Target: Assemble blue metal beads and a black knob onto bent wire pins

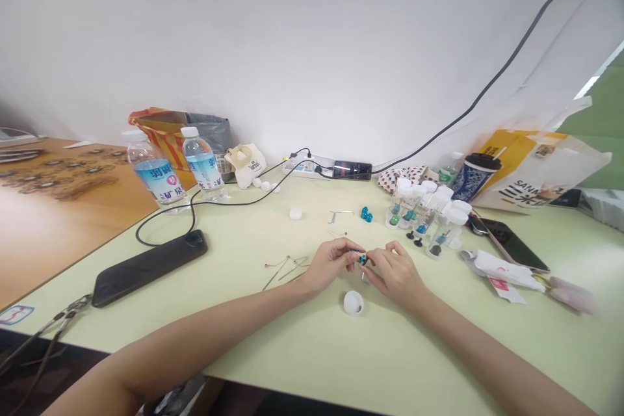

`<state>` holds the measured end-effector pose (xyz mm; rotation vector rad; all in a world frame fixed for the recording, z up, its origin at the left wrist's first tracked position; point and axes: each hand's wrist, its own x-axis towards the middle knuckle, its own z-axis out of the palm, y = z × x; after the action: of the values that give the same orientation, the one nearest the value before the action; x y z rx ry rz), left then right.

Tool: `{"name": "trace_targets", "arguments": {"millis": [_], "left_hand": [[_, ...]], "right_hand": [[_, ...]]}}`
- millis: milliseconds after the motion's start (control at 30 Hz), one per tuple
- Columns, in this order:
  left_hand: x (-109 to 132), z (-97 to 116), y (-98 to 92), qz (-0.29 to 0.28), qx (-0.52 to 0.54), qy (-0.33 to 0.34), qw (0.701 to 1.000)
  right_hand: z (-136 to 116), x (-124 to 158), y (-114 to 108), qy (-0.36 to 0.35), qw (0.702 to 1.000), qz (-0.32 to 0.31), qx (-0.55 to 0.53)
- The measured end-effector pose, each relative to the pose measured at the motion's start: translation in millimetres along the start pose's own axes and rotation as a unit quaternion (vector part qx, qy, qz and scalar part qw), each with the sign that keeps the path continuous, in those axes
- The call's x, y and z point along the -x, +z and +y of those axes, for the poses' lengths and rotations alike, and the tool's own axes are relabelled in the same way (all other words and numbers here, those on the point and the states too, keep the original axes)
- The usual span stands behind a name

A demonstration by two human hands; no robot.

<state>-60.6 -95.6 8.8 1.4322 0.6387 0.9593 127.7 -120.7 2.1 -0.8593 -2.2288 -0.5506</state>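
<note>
Apparently, left hand (pixel 329 266), right hand (pixel 394 275), pinching bead (pixel 361 260)

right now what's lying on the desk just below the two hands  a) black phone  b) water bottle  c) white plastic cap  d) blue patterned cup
c, the white plastic cap sits on the pale green desk just below the left hand and right hand, not touching them, while their fingers pinch a small blue part.

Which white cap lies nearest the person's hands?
The cap just below the left hand and right hand, showing its dark inside; the other white caps lie farther up the table.
</note>
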Motion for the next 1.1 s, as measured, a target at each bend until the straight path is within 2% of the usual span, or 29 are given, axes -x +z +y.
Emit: {"name": "trace_targets", "arguments": {"millis": [167, 300, 433, 667, 867, 1100], "left_hand": [[2.7, 0.5, 2.0, -0.009, -0.020, 0.024, 0.999], [5.7, 5.8, 3.7, 0.015, -0.048, 0.043, 0.998], [6.2, 7.9, 4.6, 0.038, -0.058, 0.054, 0.996], [5.1, 4.8, 3.7, 0.038, -0.073, 0.059, 0.995], [6.4, 7.8, 5.0, 0.033, -0.093, 0.076, 0.992], [10.1, 11.1, 5.3, 0.031, -0.127, 0.101, 0.986]], "right_hand": [[-0.3, 3.1, 6.0, 0.008, 1.000, -0.010, -0.018], [1.5, 5.7, 7.8, 0.024, 0.999, -0.016, -0.035], [1.2, 4.6, 4.8, 0.039, 0.998, -0.005, -0.045], [-0.8, 4.6, 6.1, 0.031, 0.998, 0.011, -0.049], [-1.5, 7.4, 10.4, 0.038, 0.997, -0.013, -0.071], [-7.0, 6.1, 8.8, 0.076, 0.988, -0.040, -0.131]]}}
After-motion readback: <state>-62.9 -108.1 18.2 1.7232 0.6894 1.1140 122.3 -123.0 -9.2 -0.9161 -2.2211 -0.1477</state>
